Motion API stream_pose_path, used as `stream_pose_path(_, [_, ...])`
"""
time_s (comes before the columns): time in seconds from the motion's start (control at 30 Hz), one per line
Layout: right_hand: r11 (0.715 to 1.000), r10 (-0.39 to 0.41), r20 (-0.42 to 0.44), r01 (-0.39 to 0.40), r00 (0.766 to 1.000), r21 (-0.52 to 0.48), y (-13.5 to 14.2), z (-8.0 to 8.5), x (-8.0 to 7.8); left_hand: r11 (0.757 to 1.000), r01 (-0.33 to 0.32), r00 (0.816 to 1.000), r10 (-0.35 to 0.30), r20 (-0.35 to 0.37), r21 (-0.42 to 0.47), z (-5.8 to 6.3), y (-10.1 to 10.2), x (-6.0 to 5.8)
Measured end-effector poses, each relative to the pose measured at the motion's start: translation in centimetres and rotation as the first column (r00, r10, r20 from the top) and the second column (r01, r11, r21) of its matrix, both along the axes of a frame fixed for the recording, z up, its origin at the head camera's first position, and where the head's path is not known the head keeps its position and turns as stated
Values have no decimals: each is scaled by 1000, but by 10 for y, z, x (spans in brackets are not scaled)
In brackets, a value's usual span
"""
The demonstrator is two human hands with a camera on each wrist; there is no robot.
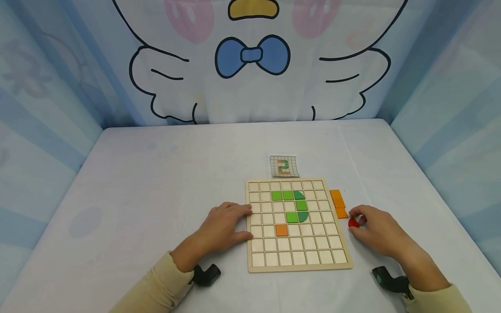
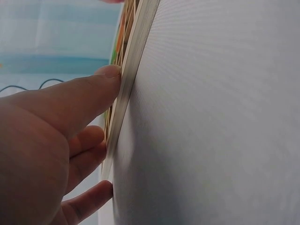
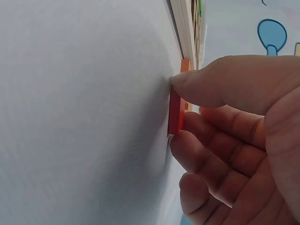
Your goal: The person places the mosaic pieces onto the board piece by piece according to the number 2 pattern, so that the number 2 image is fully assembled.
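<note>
On white cloth (image 1: 164, 174), head view: right hand (image 1: 379, 229) pinches a small, smooth red piece with a curved edge (image 1: 353, 223), right of the pale wooden gridded board (image 1: 299, 268), near flat orange pieces (image 1: 337, 198); left hand (image 1: 224, 228), thumb and fingers wide apart, touches the board's left edge; left wrist view: thumb tip against straight, smooth edge; light pressure should steady it; right wrist view: narrow pinch on the thin red piece; gripping its sides, faces free, seems best.

Red piece (image 1: 353, 223) pinched by right hand (image 1: 379, 229), partly filled wooden grid board (image 1: 285, 259), flat, left hand (image 1: 222, 227) touching its edge
</note>
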State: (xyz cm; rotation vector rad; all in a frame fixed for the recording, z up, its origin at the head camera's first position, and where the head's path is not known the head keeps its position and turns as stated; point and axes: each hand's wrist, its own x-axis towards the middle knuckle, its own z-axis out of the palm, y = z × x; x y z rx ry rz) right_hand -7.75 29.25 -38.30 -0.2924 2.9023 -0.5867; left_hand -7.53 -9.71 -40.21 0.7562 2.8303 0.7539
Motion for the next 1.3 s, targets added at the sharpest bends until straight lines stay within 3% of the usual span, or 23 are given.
stream_pose_path(0.53, [997, -22, -100, 15, 995, -72, -14, 12, -2, 1000, -3, 1000, 3, 19, 5, 0, 0, 0])
stream_pose_path(0.9, [985, 55, -140, -77, 989, -155, -48, 19, -10, 1000, -1, 1000, 1, 15, 2, 0, -1, 0])
stream_pose_path(1.3, [967, 163, -184, -195, 969, -165, -79, 27, -17, 1000, 5, 1000, -5, 4, 13, -1, -1, 0])
